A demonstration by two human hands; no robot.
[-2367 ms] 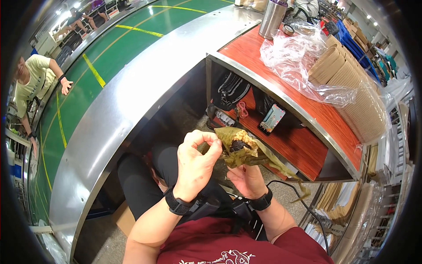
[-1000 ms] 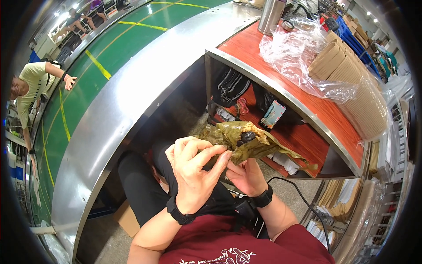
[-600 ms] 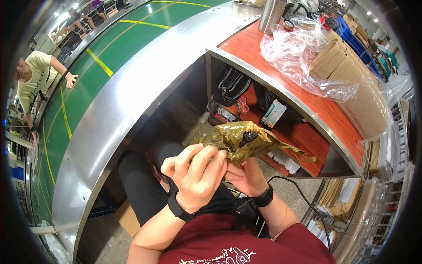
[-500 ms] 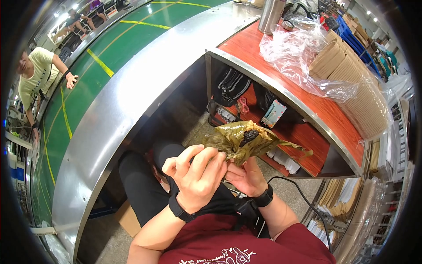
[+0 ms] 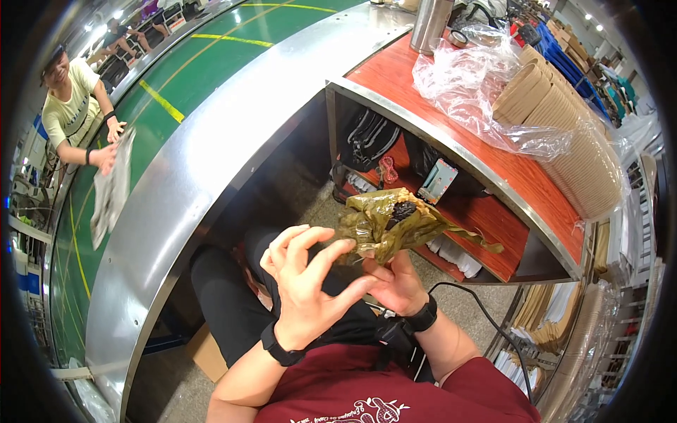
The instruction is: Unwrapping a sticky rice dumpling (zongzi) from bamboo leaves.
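Note:
A leaf-wrapped rice dumpling (image 5: 384, 224) is raised in front of me. Its dark green leaves are folded open at the top, and pale rice with a dark filling shows there. A loose leaf strip trails off to the right. My right hand (image 5: 399, 285) grips the dumpling from below; its fingers are partly hidden under the leaves. My left hand (image 5: 310, 278) is just left of the dumpling, thumb and fingers apart, with nothing in it. Whether a fingertip still touches the leaf edge is hard to make out.
A steel-edged green conveyor (image 5: 211, 92) curves along the left, where a person handles a grey cloth-like sheet (image 5: 113, 190). At the right, a red-brown table (image 5: 391, 67) bears a steel flask (image 5: 431, 27), plastic film and stacked brown trays (image 5: 564, 134). Below, a shelf holds a phone (image 5: 438, 181).
My left hand has opened and drawn back slightly from the leaves. The dumpling remains in my right hand. Across the conveyor, the person has brought a grey sheet over the belt.

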